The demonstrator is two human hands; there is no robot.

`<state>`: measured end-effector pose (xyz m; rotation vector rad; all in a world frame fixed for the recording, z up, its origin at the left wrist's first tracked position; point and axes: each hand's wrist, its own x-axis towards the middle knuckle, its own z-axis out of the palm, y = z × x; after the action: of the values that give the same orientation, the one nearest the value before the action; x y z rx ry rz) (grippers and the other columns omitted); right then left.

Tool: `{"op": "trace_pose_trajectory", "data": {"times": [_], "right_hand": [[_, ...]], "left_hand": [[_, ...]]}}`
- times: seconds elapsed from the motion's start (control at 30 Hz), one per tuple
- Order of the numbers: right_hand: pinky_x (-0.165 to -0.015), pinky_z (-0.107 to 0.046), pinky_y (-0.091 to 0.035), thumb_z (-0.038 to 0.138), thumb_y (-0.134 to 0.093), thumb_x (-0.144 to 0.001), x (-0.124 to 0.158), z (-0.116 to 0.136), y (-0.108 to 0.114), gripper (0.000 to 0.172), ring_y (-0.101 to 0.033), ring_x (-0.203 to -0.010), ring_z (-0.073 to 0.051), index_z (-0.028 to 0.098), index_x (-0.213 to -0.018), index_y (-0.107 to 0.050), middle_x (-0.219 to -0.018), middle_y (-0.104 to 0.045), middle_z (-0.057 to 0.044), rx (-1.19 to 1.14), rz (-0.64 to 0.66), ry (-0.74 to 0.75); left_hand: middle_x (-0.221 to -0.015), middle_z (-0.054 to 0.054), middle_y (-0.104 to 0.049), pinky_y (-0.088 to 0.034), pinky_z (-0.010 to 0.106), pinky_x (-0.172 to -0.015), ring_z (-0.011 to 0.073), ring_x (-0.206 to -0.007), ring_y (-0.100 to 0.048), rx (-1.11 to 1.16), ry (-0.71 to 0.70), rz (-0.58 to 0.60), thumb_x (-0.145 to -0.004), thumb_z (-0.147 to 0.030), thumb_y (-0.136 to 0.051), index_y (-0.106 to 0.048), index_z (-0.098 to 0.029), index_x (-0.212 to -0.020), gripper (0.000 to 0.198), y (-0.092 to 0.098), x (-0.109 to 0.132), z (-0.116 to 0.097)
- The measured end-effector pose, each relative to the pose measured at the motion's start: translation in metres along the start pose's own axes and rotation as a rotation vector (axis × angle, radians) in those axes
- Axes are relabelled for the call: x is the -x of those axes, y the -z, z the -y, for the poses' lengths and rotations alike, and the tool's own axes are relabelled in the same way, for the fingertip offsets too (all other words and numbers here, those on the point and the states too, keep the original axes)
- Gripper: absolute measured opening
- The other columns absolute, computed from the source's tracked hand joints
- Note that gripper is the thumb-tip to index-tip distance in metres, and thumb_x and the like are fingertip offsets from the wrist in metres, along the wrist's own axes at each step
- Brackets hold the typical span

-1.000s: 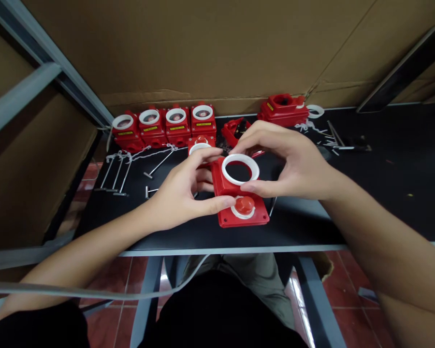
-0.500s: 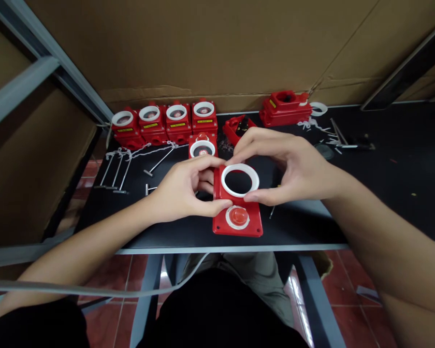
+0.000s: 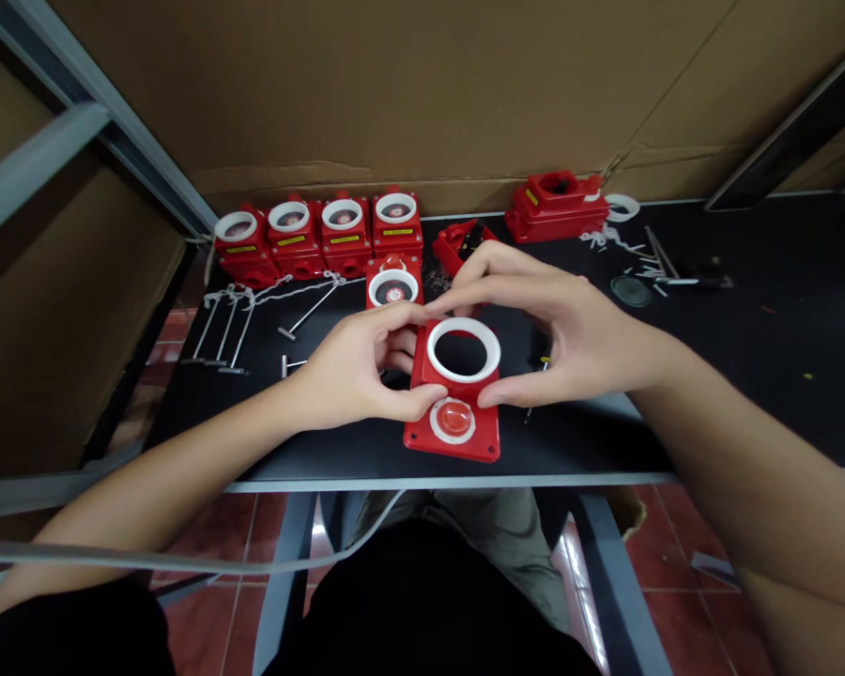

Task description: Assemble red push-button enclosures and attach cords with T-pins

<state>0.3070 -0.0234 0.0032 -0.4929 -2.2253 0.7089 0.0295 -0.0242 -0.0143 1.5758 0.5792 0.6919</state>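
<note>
Over the front of the black bench, a red plastic cover (image 3: 421,436) carries a raised white ring (image 3: 494,349) round an open hole. A domed red lens (image 3: 454,418) in a pale collar sits on its lower part. My left hand (image 3: 356,371) grips the cover's left side, thumb on top between ring and lens, the other fingers partly behind. My right hand (image 3: 553,324) arches round the ring, its thumb against the cover at lower right and its fingertips at the far upper-left edge. Just beyond stands a red unit (image 3: 394,286) with a ringed dial.
Several red ringed boxes (image 3: 291,246) line the back left. T-handled tools (image 3: 243,338) on white cords lie before them. An opened red housing (image 3: 451,246) sits mid-back, and a larger red housing (image 3: 556,221) farther right, near a clear disc (image 3: 631,290) and scattered small white pieces.
The cover has turned slightly and its lower end has swung left. My right thumb has slid from the white ring down to the cover's right side.
</note>
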Motion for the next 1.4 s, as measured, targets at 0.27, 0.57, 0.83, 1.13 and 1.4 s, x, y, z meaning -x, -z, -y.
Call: {"op": "trace_pose_trajectory", "data": {"times": [0.27,0.57,0.83,1.13,1.4], "right_hand": [[-0.096,-0.041,-0.067,0.045,-0.106,-0.088,-0.001,-0.001,-0.004,0.061,-0.075,-0.104,-0.024,0.032,-0.144,-0.086,-0.116,-0.082,-0.006,-0.006,-0.068,-0.006],[-0.116,-0.046,-0.066,0.026,-0.094,-0.092,0.000,0.010,0.005,0.061,-0.081,-0.123,-0.028,0.032,-0.151,-0.083,-0.136,-0.088,-0.007,-0.135,0.038,0.018],[-0.113,-0.047,-0.068,0.027,-0.095,-0.091,-0.002,0.010,0.007,0.056,-0.081,-0.122,-0.028,0.035,-0.146,-0.085,-0.134,-0.086,-0.006,-0.027,0.027,-0.008],[-0.110,-0.047,-0.070,0.033,-0.094,-0.095,0.000,0.009,0.008,0.051,-0.079,-0.120,-0.028,0.037,-0.145,-0.085,-0.132,-0.086,-0.006,0.021,0.019,-0.049],[-0.108,-0.046,-0.069,0.028,-0.093,-0.095,-0.001,0.008,0.006,0.053,-0.078,-0.118,-0.027,0.035,-0.146,-0.085,-0.131,-0.084,-0.006,0.020,0.006,-0.040]], "left_hand": [[-0.116,0.012,-0.089,-0.075,0.031,-0.086,0.0247,-0.101,-0.088,-0.015,0.002,-0.014,-0.075,-0.016,-0.103,-0.078,-0.016,-0.125,0.056,0.000,0.000,-0.001],[-0.114,0.007,-0.085,-0.078,0.041,-0.095,0.0285,-0.104,-0.088,-0.020,0.002,0.043,-0.076,-0.020,-0.102,-0.080,-0.021,-0.118,0.048,0.000,0.002,-0.005],[-0.121,0.010,-0.088,-0.077,0.036,-0.095,0.0269,-0.108,-0.088,-0.024,-0.023,0.036,-0.078,-0.020,-0.101,-0.081,-0.019,-0.122,0.049,0.002,-0.002,-0.001],[-0.119,0.012,-0.090,-0.078,0.036,-0.093,0.0277,-0.105,-0.090,-0.073,-0.010,-0.022,-0.078,-0.023,-0.103,-0.081,-0.016,-0.132,0.059,0.001,0.000,0.000],[-0.119,0.012,-0.090,-0.078,0.035,-0.096,0.0265,-0.105,-0.090,-0.089,-0.034,-0.037,-0.081,-0.026,-0.103,-0.081,-0.015,-0.137,0.060,0.001,0.000,0.002]]}}
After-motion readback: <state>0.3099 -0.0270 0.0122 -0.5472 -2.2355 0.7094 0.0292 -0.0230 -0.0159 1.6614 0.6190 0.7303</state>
